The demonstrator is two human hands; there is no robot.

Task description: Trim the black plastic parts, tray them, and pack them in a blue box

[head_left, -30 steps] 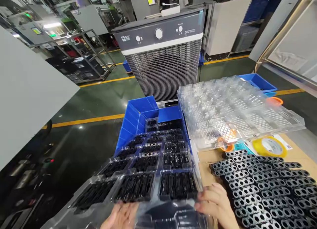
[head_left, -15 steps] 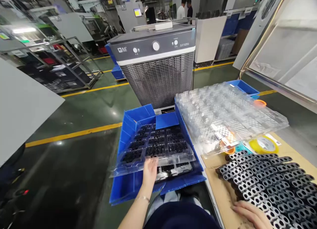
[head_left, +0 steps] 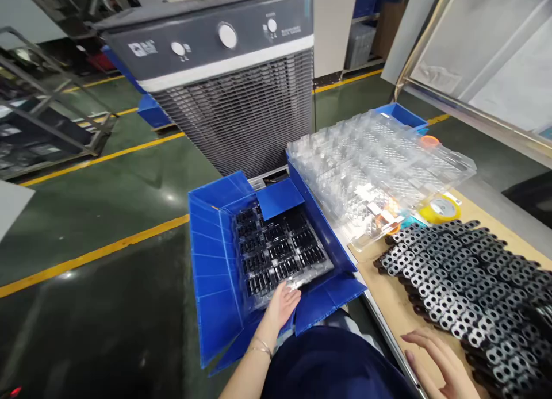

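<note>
Left hand [head_left: 282, 308], grip open, rests on a clear blister tray [head_left: 280, 255] inside the blue corrugated bin [head_left: 213, 272]; right hand [head_left: 435, 359], grip open, lies near black perforated parts [head_left: 466, 290] on the counter [head_left: 388, 290].

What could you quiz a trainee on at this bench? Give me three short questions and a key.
1. True or false: the left hand touches the tray of black parts inside the blue bin.
2. What lies nearest the right hand on the cardboard?
A. tape roll
B. black holed parts
C. blue bin
3. Fill in the blank: the bracelet is on the ____ wrist.

Key: 1 true; 2 B; 3 left.
</note>
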